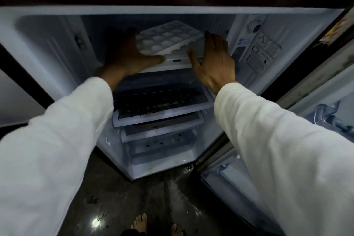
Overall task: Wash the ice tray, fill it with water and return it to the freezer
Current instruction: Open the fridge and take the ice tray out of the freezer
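White ice tray [168, 38]: skewed on freezer shelf [178, 63]. Your left hand [124, 53]: spread, pressing tray's left end, no clasp. Right hand [214, 59]: slack, empty, just right of tray. Risk: your one-sided push tips tray, slops water.

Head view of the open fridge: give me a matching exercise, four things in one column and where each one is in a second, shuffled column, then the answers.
Things
1. ice tray
2. left hand
3. right hand
4. bare feet

Places
A. on the dark floor, bottom of the view
B. fingers spread at the tray's left end
C. inside the freezer compartment at the top
D. open beside the tray's right end

Pairs: 1-C, 2-B, 3-D, 4-A
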